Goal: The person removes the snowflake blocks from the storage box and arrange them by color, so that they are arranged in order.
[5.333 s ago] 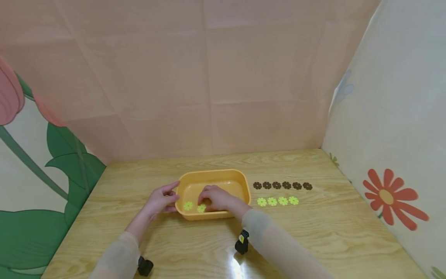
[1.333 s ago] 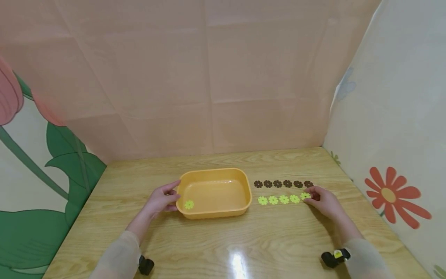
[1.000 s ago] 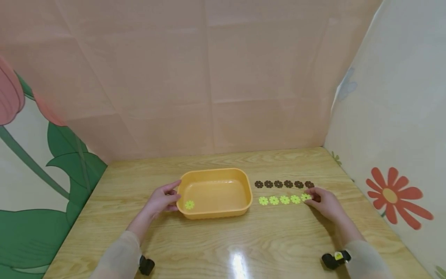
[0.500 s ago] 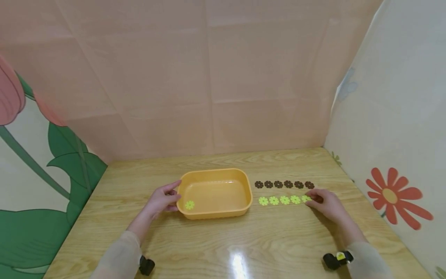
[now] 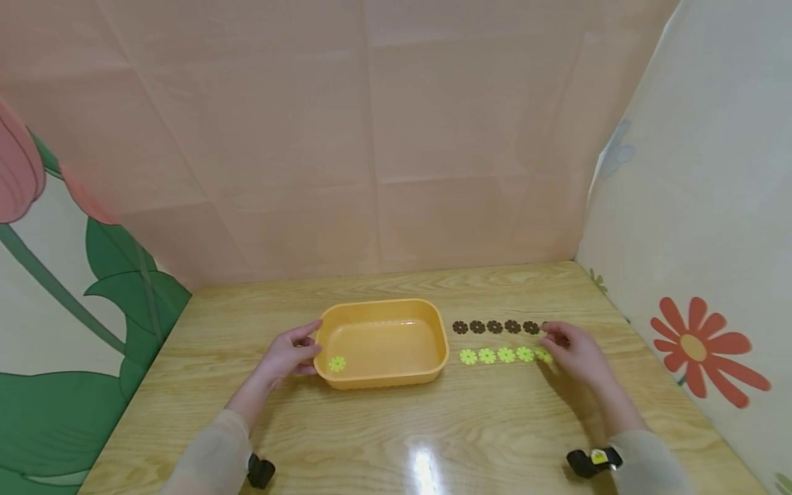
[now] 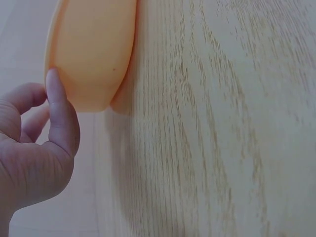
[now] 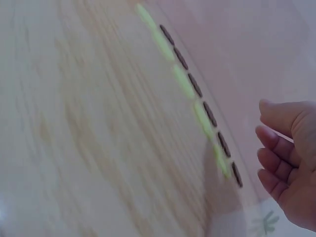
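A yellow-orange plastic tub [image 5: 383, 379] stands on the table, with one lime-green flower-shaped piece [image 5: 337, 364] in its near left corner. My left hand [image 5: 291, 354] holds the tub's left end, thumb and fingers bent at the rim; the left wrist view shows the thumb against the tub's wall [image 6: 96, 54]. To the right of the tub, several brown flower pieces [image 5: 493, 327] form a row, with a row of lime-green flower pieces [image 5: 506, 355] in front. Raised over the right ends of both rows, my right hand [image 5: 578, 354] has loosely bent fingers and nothing between them. It partly hides the last brown piece.
The wood-grain table [image 5: 371, 433] meets a pinkish backdrop [image 5: 371, 172] behind. A white panel with a red flower print [image 5: 687, 349] borders the right side, and green leaf prints [image 5: 130, 295] the left. Black wrist devices [image 5: 594, 462] sit under both forearms.
Earlier my right hand was inside the tub, then set one more lime-green flower piece at the right end of its row. Now it has let go and risen slightly. The left hand stays put.
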The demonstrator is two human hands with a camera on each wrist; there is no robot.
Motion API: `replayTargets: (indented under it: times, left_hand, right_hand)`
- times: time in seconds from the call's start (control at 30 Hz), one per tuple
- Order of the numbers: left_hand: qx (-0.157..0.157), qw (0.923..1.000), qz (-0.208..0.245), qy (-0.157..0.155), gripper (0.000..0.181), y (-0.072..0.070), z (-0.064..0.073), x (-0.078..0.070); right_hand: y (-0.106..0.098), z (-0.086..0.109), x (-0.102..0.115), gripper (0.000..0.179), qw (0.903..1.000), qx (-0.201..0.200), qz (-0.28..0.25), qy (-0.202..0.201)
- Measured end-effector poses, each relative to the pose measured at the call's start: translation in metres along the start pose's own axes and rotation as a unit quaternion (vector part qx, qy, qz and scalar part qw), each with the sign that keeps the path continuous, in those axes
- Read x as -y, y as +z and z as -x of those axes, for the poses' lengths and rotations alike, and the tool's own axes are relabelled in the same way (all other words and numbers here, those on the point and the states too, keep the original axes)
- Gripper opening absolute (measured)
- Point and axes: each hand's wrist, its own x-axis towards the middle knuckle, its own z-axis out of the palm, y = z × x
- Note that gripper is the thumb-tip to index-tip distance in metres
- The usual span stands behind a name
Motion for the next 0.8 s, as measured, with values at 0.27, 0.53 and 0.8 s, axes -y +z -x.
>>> replayTargets:
  times: [0.27, 0.53, 0.8]
  left_hand:
    - [0.001, 1.0000, 0.002, 0.000, 0.059, 0.000, 0.001, -0.001]
    - [0.000, 1.0000, 0.004, -0.001, 0.060, 0.001, 0.001, -0.002]
    - [0.003, 1.0000, -0.001, 0.001, 0.059, 0.000, 0.002, -0.002]
  right_hand:
    - [0.019, -0.013, 0.033, 0.028, 0.9980, 0.020, -0.037, -0.047]
    - [0.042, -0.026, 0.071, 0.032, 0.9922, 0.052, -0.065, -0.093]
    - [0.061, -0.043, 0.111, 0.040, 0.9844, 0.082, -0.081, -0.134]
